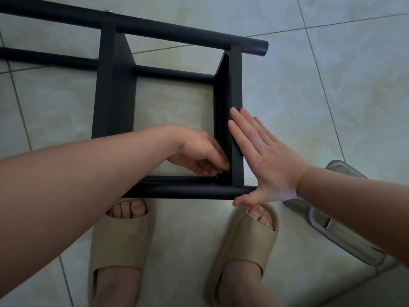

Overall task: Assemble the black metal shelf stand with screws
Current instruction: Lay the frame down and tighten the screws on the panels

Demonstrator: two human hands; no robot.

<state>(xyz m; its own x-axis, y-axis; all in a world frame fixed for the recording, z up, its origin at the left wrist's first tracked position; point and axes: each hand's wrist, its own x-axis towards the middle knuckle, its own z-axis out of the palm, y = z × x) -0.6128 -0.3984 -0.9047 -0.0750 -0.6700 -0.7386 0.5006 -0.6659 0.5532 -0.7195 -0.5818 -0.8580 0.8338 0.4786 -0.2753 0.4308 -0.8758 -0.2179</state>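
Note:
The black metal shelf stand [115,89] lies on its side on the tiled floor, with round tubes and two flat shelf panels between them. My right hand [265,158] presses flat, fingers straight, against the outer face of the right shelf panel [236,85]. My left hand [201,154] reaches inside the frame to the lower corner of that panel, where it meets the near tube [188,192]. Its fingertips are curled together there; whatever they pinch is hidden. A screw head [109,11] shows on the far tube.
My two feet in beige slippers [119,238] stand just below the near tube. A clear plastic box with a metal clasp [332,227] lies on the floor at the right, under my right forearm. Pale floor tiles surround the frame.

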